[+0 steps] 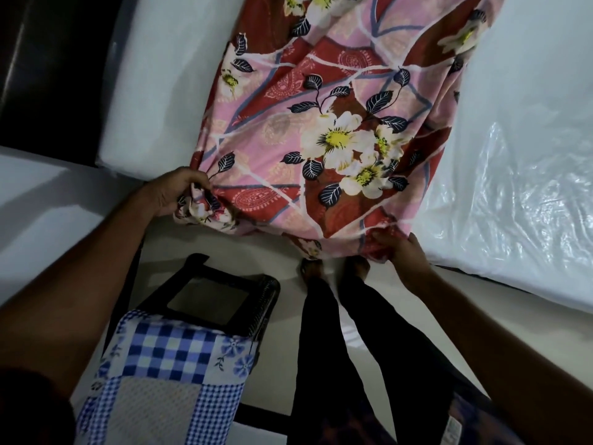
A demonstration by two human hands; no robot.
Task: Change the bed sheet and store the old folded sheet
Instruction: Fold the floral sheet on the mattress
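Plastic-wrapped mattress (529, 187), pale floor (276, 248).

Your left hand (175, 195) and right hand (402, 252) each grip a bunched corner of the red floral bed sheet (321, 123) draped over the plastic-wrapped mattress (513, 155).

black stool (263, 285) on pale floor (253, 247), beside legs
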